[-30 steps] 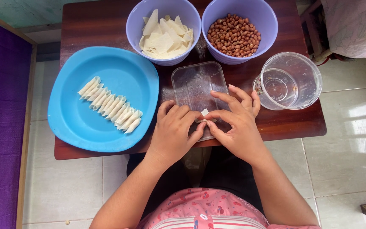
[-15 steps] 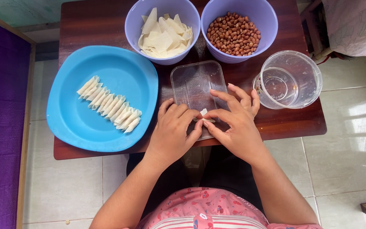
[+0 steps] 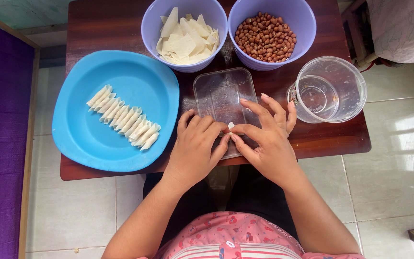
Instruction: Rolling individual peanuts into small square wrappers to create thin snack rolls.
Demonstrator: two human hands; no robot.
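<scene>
1. Hands. Left hand [image 3: 195,151] and right hand [image 3: 267,139] meet at the near edge of the dark brown wooden table [image 3: 111,29], both palm-down. Thumb and forefinger tips of both hands are pinched together on a small white folded pastry piece [image 3: 231,125]; only a corner of it shows between the fingertips. Remaining right fingers are spread apart, pointing up-left; remaining left fingers are curled close together.

2. Under the fingers. A clear rectangular plastic lid [image 3: 221,98] lies flat on the table, directly under and just beyond the fingertips. The pastry piece sits over its near half; whether it touches the lid cannot be told.

3. Left of the left fingers. A round light-blue plastic plate [image 3: 140,81], its near rim overhanging the table edge. On it, a diagonal row of small white rolled pastry pieces [image 3: 123,117], approx. side by side and touching, well apart from the hand.

4. Right of the right fingers. A clear round plastic container [image 3: 331,88], just beside the little finger.

5. Beyond the fingers, far side of table. Two lilac plastic bowls, rims nearly touching:
- left bowl [image 3: 152,29]: flat white pastry sheets [image 3: 183,41], piled loosely;
- right bowl [image 3: 303,29]: brown peanuts [image 3: 264,38].
Both stand just beyond the far edge of the lid.
</scene>
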